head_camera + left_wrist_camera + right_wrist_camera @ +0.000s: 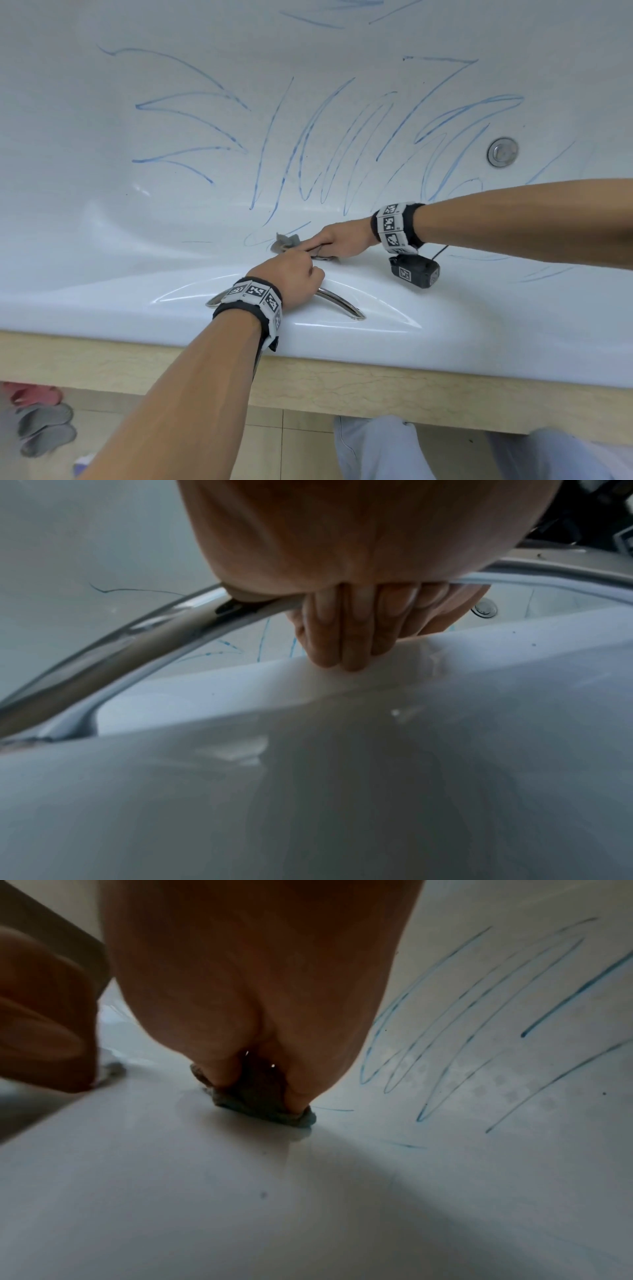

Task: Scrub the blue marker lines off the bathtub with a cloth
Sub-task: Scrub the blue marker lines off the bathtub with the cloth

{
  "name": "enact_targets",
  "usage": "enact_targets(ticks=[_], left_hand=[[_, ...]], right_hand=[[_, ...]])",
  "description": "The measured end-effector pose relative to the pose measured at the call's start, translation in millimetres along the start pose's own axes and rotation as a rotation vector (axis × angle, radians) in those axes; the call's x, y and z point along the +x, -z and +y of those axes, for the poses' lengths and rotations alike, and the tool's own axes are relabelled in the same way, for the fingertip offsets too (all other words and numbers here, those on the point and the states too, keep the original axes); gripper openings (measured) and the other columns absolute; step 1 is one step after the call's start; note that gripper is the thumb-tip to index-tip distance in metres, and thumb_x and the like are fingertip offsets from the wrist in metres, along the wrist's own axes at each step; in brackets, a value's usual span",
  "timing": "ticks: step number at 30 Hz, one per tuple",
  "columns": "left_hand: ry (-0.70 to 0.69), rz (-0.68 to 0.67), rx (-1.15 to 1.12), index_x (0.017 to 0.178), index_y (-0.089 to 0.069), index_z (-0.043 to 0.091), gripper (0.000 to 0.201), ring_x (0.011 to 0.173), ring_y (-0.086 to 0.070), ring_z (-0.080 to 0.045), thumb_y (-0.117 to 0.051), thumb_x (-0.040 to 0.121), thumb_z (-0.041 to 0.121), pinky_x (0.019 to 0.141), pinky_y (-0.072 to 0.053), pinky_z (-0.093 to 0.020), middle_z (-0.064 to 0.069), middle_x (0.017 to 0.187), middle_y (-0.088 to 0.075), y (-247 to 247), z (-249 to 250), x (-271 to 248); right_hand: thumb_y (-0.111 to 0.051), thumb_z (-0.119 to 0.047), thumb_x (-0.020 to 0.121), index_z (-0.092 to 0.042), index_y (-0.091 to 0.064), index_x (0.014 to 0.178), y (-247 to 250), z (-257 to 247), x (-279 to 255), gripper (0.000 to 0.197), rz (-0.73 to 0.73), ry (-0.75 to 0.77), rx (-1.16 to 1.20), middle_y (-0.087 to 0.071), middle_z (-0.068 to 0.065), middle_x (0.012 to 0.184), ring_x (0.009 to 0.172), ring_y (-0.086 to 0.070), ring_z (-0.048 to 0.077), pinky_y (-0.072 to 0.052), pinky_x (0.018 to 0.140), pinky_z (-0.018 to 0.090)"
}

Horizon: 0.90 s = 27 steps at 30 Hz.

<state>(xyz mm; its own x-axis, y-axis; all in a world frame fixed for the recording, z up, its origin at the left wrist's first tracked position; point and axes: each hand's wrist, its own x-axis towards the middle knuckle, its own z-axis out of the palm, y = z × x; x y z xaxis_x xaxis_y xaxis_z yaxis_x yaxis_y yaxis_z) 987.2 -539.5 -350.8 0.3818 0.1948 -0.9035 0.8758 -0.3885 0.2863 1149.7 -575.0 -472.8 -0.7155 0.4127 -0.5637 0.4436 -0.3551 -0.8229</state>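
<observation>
Bathtub (102, 240): white, glossy, smoothly curved moulding; wet sheen on the near rim.

Grab handle (339, 301): curved polished metal bar set in a recess of the near rim; taken here as the landmark.

Left hand (291, 274): fist wrapped fully round the grab handle, fingers (342, 637) curled under the bar and touching the rim.

Right hand (339, 240): just beyond the grab handle, on the inner slope, fingers extended and pressing down on the cloth, the thumb side seeming to pinch it.

Cloth (286, 243): small, grey, crumpled, apparently damp; bunched under the right fingers, one ragged corner sticking out towards the basin.

Blue marker lines (325, 144): thin, looping zigzags across the wall and floor well beyond the grab handle; a faint curl lies right at the cloth. Nearly all are untouched, so the task looks barely begun.

Drain cap (502, 151): round, chrome, far to the right of the grab handle.

Slippers (44, 425): grey and pink, on the floor below and left of the grab handle.

Risks, as judged:
- The wet, slick enamel could let the pressing hand skid, throwing weight forward; the braced grip guards against this.
- A small wadded cloth may smear ink rather than lift it once loaded.
- Distant strokes demand a long reach, straining balance over the rim.
</observation>
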Motion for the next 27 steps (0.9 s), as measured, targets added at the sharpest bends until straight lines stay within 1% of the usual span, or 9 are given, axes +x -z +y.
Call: enact_targets(ticks=[2,4,5,7,13,16,19,23,27], left_hand=[[-0.003,-0.003,-0.009,0.061,-0.045,0.011,0.043,0.053,-0.048,-0.020,-0.036,0.097,0.033,0.055,-0.038,-0.029,-0.006,0.064,-0.052,0.2,-0.6,-0.3],[0.012,-0.006,0.015,0.062,-0.043,0.012,0.042,0.055,-0.047,-0.018,-0.035,0.096,0.035,0.056,-0.036,-0.029,-0.004,0.066,-0.050,0.6,0.0,-0.3],[0.021,-0.004,0.027,0.063,-0.042,0.013,0.041,0.057,-0.047,-0.017,-0.035,0.096,0.036,0.056,-0.035,-0.029,-0.003,0.068,-0.049,0.6,0.3,-0.2],[0.027,0.004,0.031,0.062,-0.039,0.013,0.040,0.055,-0.044,-0.019,-0.035,0.095,0.036,0.056,-0.035,-0.029,-0.003,0.067,-0.047,0.5,0.5,0.4],[0.031,-0.001,0.016,0.061,-0.037,0.011,0.041,0.052,-0.041,-0.021,-0.036,0.094,0.035,0.054,-0.036,-0.027,-0.005,0.064,-0.045,0.0,0.2,1.4],[0.034,-0.007,0.009,0.061,-0.036,0.011,0.041,0.052,-0.041,-0.020,-0.035,0.094,0.034,0.054,-0.035,-0.027,-0.004,0.065,-0.044,2.1,1.8,0.2],[0.034,-0.009,0.021,0.062,-0.038,0.013,0.040,0.055,-0.043,-0.018,-0.034,0.096,0.036,0.056,-0.035,-0.029,-0.003,0.068,-0.046,3.4,3.2,-0.3],[0.033,-0.015,0.022,0.062,-0.040,0.014,0.041,0.055,-0.044,-0.017,-0.034,0.096,0.036,0.056,-0.035,-0.030,-0.003,0.068,-0.047,2.4,1.8,-0.9],[0.043,-0.010,0.030,0.062,-0.038,0.015,0.040,0.056,-0.043,-0.017,-0.034,0.096,0.036,0.056,-0.035,-0.030,-0.002,0.069,-0.045,2.8,2.0,-0.6]], right_hand=[[-0.035,-0.007,0.103,-0.033,-0.041,0.148,-4.7,0.8,-3.7,0.053,0.011,0.039,-0.030,-0.061,-0.025,0.078,0.062,-0.043,-0.002,-0.039,0.067,0.009],[-0.031,-0.011,0.104,-0.040,-0.036,0.149,-3.7,14.6,0.8,0.053,0.008,-0.006,-0.094,-0.066,0.000,0.100,0.072,-0.048,0.007,-0.043,0.076,0.018],[-0.029,-0.015,0.105,-0.042,-0.033,0.149,-2.2,24.9,4.3,0.052,0.013,-0.057,-0.127,-0.063,0.006,0.100,0.076,-0.049,0.012,-0.042,0.078,0.022],[-0.027,-0.019,0.107,-0.043,-0.029,0.151,1.3,46.6,9.3,0.050,0.037,-0.181,-0.199,-0.056,0.003,0.096,0.080,-0.048,0.017,-0.035,0.080,0.022],[-0.030,-0.017,0.105,-0.041,-0.016,0.154,3.7,79.4,16.0,0.056,0.006,-0.406,-0.278,-0.055,0.008,0.124,0.096,-0.049,0.025,-0.035,0.088,0.028],[-0.028,-0.019,0.106,-0.039,-0.022,0.153,6.4,63.5,10.1,0.052,-0.033,-0.364,-0.248,-0.052,0.005,0.132,0.109,-0.050,0.026,-0.032,0.093,0.025],[-0.029,-0.019,0.105,-0.043,-0.027,0.151,6.6,43.2,-5.5,0.052,-0.062,-0.241,-0.187,-0.057,0.004,0.125,0.104,-0.052,0.024,-0.037,0.095,0.028],[-0.033,-0.019,0.103,-0.050,-0.028,0.148,-11.5,24.9,-21.5,0.055,-0.060,-0.027,-0.059,-0.037,-0.018,0.153,0.136,-0.042,0.011,-0.028,0.117,0.030],[-0.031,-0.018,0.106,-0.046,-0.027,0.150,-8.2,41.2,-18.6,0.052,-0.019,-0.078,-0.092,-0.036,-0.017,0.153,0.129,-0.046,0.011,-0.030,0.110,0.021]])
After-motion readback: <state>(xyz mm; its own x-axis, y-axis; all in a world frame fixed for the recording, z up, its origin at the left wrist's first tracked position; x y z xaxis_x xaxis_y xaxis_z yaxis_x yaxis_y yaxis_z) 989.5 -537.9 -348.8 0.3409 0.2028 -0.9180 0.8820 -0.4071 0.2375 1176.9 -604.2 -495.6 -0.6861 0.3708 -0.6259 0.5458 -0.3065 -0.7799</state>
